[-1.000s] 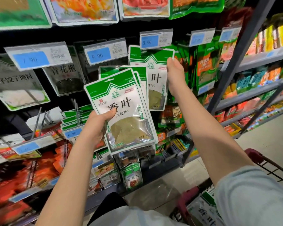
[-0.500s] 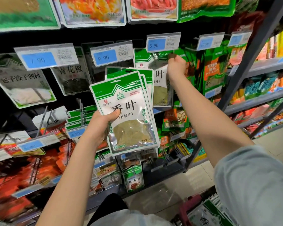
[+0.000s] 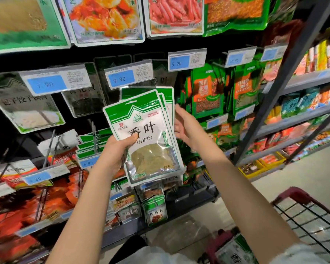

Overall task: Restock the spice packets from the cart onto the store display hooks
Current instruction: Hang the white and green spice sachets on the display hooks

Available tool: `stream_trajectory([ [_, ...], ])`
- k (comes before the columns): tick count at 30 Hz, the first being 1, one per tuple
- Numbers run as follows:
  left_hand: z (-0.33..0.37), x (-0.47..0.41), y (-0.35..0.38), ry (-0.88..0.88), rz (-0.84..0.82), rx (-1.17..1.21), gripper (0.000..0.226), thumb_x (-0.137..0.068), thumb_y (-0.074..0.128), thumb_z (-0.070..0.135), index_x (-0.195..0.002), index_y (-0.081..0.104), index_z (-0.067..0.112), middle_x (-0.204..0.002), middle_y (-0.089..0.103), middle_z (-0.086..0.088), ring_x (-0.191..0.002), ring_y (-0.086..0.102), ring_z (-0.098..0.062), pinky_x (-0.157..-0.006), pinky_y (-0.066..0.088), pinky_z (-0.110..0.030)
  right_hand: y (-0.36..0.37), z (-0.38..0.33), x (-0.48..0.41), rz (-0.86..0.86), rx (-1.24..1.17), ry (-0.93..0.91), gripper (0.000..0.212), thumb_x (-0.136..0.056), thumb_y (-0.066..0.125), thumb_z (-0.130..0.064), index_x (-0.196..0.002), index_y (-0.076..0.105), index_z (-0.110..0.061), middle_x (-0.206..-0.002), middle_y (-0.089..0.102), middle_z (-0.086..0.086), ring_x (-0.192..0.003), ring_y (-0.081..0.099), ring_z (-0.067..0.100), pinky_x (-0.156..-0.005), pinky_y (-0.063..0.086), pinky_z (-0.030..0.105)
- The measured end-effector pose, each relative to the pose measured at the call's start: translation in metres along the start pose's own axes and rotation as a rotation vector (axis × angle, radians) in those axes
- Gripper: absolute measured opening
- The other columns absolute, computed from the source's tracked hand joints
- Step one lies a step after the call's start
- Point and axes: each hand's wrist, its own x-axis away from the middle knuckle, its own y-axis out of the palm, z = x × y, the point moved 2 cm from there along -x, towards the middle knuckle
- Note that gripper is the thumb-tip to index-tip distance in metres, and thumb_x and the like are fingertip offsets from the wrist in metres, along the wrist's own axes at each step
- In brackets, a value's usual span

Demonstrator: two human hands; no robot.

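Observation:
My left hand [image 3: 116,151] grips a fanned stack of green-and-white bay leaf packets [image 3: 147,136] by its lower left, thumb across the front packet. Against the stack's right edge lies my right hand [image 3: 186,127], its fingers fairly straight and touching the rear packets. Another bay leaf packet [image 3: 162,79] hangs in shadow on the hook under the 5.90 price tag [image 3: 187,60], above the stack. More of the same packets [image 3: 234,251] lie in the cart at the bottom right.
Hooks full of other spice bags surround the spot, with price tags 7.90 [image 3: 53,82] and 9.90 [image 3: 129,77] to the left. A grey shelf upright [image 3: 286,79] slants to the right. The red-rimmed wire cart [image 3: 293,195] stands beside my right arm.
My right hand let go of the packet it held up at the 5.90 hook and dropped down to the right edge of the stack. The left hand keeps hold of the stack.

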Motion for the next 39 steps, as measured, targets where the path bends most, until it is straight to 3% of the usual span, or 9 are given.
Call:
stream_trajectory([
  [2,-0.001,-0.001,0.005,-0.018,-0.008,-0.017,0.021,-0.088,0.065,0.007,-0.108,0.064,0.013,-0.095,0.075,0.002,-0.089,0.071,-0.014,-0.068,0.057,-0.026,-0.003,0.023,0.012,-0.116,-0.092,0.106,0.056,-0.085,0.066,-0.047,-0.127,0.058,-0.013,-0.13,0.061,0.002,-0.125,0.053,0.013,-0.11,0.038,0.035],
  [5,-0.004,0.002,0.014,-0.051,-0.001,-0.03,0.025,-0.087,0.067,0.008,-0.112,0.062,0.01,-0.098,0.074,-0.002,-0.085,0.072,-0.015,-0.059,0.056,-0.022,-0.008,0.03,0.024,0.016,-0.13,0.109,0.035,-0.091,0.062,-0.037,-0.118,0.064,-0.016,-0.124,0.065,-0.002,-0.118,0.057,0.007,-0.108,0.04,0.033],
  [10,0.001,0.007,0.028,-0.039,0.008,-0.047,0.013,-0.091,0.063,0.009,-0.099,0.063,0.019,-0.1,0.072,-0.002,-0.086,0.07,-0.017,-0.07,0.057,-0.03,-0.01,0.019,0.036,0.248,-0.124,0.063,0.056,-0.088,0.067,-0.035,-0.134,0.05,-0.007,-0.138,0.047,-0.005,-0.124,0.043,0.014,-0.111,0.028,0.034],
  [13,0.003,0.007,0.029,-0.018,0.027,-0.053,0.017,-0.092,0.063,0.012,-0.104,0.062,0.022,-0.108,0.071,-0.002,-0.097,0.068,-0.021,-0.084,0.055,-0.039,-0.012,0.017,0.042,0.254,-0.17,0.064,0.024,-0.088,0.069,-0.029,-0.106,0.062,-0.016,-0.114,0.062,-0.005,-0.101,0.055,0.012,-0.101,0.032,0.025],
  [16,0.003,0.008,0.03,-0.007,0.061,-0.039,0.019,-0.095,0.059,0.016,-0.114,0.061,0.016,-0.107,0.071,-0.003,-0.093,0.069,-0.02,-0.071,0.056,-0.031,-0.008,0.01,0.047,0.247,-0.211,0.017,0.01,-0.091,0.065,-0.029,-0.092,0.057,-0.023,-0.087,0.057,-0.014,-0.089,0.055,0.007,-0.095,0.032,0.023],
  [21,0.007,0.003,0.013,-0.022,0.147,0.141,0.03,-0.094,0.06,0.015,-0.122,0.056,0.004,-0.109,0.07,-0.009,-0.097,0.069,-0.019,-0.085,0.056,-0.038,-0.026,-0.004,0.041,0.308,-0.223,-0.028,0.031,-0.101,0.046,-0.033,-0.129,0.051,-0.02,-0.095,0.051,-0.02,-0.1,0.047,0.007,-0.09,0.034,0.022],
  [25,0.008,-0.003,-0.007,0.001,0.15,0.112,0.039,-0.09,0.065,0.015,-0.125,0.053,0.003,-0.116,0.068,-0.01,-0.107,0.066,-0.024,-0.099,0.048,-0.047,-0.041,-0.012,0.022,0.311,-0.182,-0.094,0.058,-0.094,0.057,-0.039,-0.144,0.039,-0.015,-0.137,0.053,-0.003,-0.127,0.048,0.017,-0.11,0.035,0.038],
  [31,0.007,-0.008,-0.01,-0.013,0.115,0.065,0.048,-0.084,0.072,0.02,-0.125,0.053,0.005,-0.119,0.067,-0.009,-0.11,0.064,-0.025,-0.102,0.045,-0.05,-0.041,-0.04,0.01,0.338,-0.118,-0.154,0.053,-0.098,0.054,-0.024,-0.144,0.036,-0.007,-0.123,0.051,-0.005,-0.114,0.05,0.011,-0.104,0.037,0.028],
  [39,0.009,-0.004,-0.004,-0.025,0.089,0.051,0.026,-0.09,0.064,0.01,-0.115,0.06,0.008,-0.111,0.07,-0.011,-0.104,0.067,-0.028,-0.096,0.05,-0.052,-0.047,-0.022,-0.004,0.292,-0.099,-0.201,0.081,-0.071,0.069,-0.047,-0.139,0.048,-0.009,-0.137,0.056,0.006,-0.126,0.052,0.022,-0.111,0.036,0.047],
])
